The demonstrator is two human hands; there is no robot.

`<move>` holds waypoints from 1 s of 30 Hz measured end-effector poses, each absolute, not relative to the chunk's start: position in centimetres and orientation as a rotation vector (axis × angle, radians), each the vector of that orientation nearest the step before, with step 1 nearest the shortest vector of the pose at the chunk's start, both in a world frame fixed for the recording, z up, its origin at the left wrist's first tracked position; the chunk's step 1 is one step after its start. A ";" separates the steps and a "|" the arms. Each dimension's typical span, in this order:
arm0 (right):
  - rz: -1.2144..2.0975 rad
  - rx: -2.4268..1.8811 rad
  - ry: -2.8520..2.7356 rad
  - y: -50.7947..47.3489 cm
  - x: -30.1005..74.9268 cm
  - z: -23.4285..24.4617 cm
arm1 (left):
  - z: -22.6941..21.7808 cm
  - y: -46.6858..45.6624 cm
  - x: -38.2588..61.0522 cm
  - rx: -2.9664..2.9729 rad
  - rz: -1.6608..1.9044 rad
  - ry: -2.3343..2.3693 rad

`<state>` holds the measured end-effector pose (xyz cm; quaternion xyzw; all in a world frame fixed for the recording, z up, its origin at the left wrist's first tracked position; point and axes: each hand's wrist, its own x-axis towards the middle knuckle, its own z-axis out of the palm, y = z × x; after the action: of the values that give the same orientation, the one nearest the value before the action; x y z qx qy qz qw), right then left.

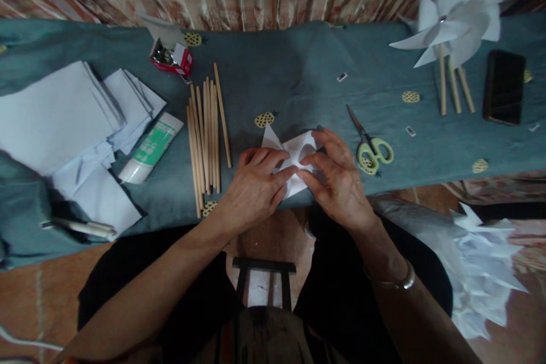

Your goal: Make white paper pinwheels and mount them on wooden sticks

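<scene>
A partly folded piece of white paper point(301, 144) lies at the table's front edge, one pointed corner sticking up at its far left. My left hand point(259, 182) holds its left side, with fingers bent and thumb pressed near the middle. From the right, my right hand point(341, 179) grips the same paper, thumb and fingertips close to the centre. Both sets of fingertips nearly meet there and cover part of the folds. Just right of my right hand lie scissors point(370, 148) with light green handles. Left of my left hand is a bunch of thin wooden sticks point(209, 136).
White paper sheets point(55, 114) are piled at the left beside a green-and-white glue tube point(151, 148). Behind stands an opened red box point(183, 61) of small metal pieces. White paper pinwheels point(458, 17) and a black phone point(504, 86) lie far right; more folded paper point(482, 273) sits below.
</scene>
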<state>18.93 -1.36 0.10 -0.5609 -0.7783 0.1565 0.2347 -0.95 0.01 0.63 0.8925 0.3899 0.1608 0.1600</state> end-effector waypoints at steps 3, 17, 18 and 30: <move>0.412 -1.514 -2.137 -1.5 18.7 0.2 | 0.7 0.0 -0.9 2.553 0.447 1.114; 0.390 -1.556 -2.173 -2.1 18.4 0.5 | 1.5 1.4 -4.1 2.215 0.656 1.062; 0.382 -1.561 -2.183 -2.2 18.4 0.5 | 1.6 1.6 -4.5 2.184 0.677 1.081; 0.370 -1.528 -2.254 -2.8 19.0 0.5 | 1.1 2.0 -5.0 2.250 0.664 1.073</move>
<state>18.96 -2.84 0.48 -0.5451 -0.8045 0.1322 0.1955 -5.04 1.97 1.08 0.8380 0.3997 0.2473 0.2773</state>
